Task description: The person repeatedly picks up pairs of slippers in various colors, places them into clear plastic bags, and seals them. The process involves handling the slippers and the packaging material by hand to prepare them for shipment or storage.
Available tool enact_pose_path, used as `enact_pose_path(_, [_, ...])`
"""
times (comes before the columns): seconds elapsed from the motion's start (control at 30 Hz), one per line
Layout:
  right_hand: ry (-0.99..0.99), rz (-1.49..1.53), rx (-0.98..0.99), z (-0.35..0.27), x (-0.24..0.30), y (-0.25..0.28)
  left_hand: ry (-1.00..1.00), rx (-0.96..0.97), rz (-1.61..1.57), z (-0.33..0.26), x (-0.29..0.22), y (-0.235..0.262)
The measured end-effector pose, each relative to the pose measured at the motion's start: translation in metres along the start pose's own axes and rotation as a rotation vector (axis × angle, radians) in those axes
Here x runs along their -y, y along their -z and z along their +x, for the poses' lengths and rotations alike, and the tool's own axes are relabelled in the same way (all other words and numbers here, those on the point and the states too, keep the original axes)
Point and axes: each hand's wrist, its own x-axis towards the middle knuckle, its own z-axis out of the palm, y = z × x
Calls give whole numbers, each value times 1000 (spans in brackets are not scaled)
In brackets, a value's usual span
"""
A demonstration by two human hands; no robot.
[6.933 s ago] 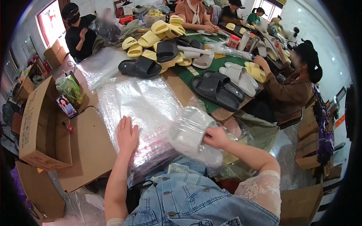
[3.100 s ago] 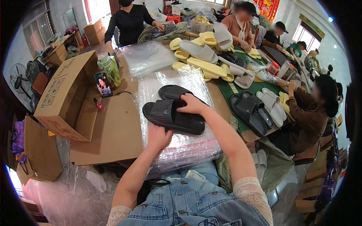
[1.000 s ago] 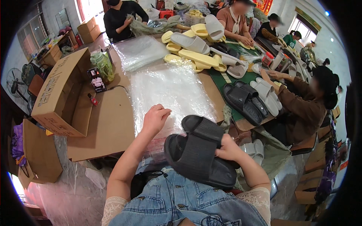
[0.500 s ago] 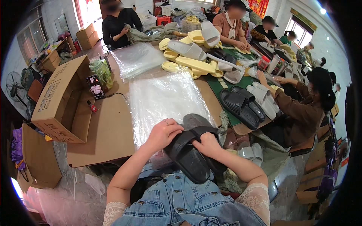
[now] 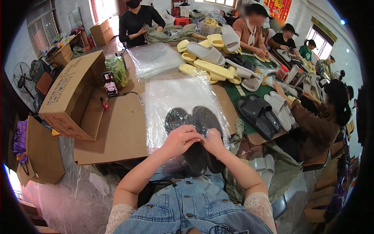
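Observation:
A pair of black slippers [image 5: 194, 158] lies side by side in front of me, toe ends over a stack of clear plastic bags [image 5: 163, 93] and heel ends toward my body. My left hand [image 5: 182, 139] is closed over the strap area of the left slipper, its fingertips pressed together at the inner side. Closed at the right slipper's strap, my right hand [image 5: 212, 142] meets the left fingertips in the middle. Both straps are largely hidden under my hands.
An open cardboard box [image 5: 72, 95] stands left, beside a green-tinted jar [image 5: 116, 70] and a small device [image 5: 110, 84]. Yellow slippers [image 5: 212, 69] are heaped at the back. More black slippers [image 5: 255, 117] rest on a green mat [image 5: 233, 91]. Co-workers sit around the table.
The slippers have come level side by side, flatter over the plastic bags. My left hand has moved right toward my right hand, which has left the strap opening. The view has shifted slightly.

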Motion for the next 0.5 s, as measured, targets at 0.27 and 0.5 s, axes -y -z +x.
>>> enact_pose_path(0.27, [-142,94,-53,29,19,4,148,99,-360,2,0,9])
enact_pose_path(0.5, [-220,64,-59,66,22,-13,209,179,-538,-1,-6,15])
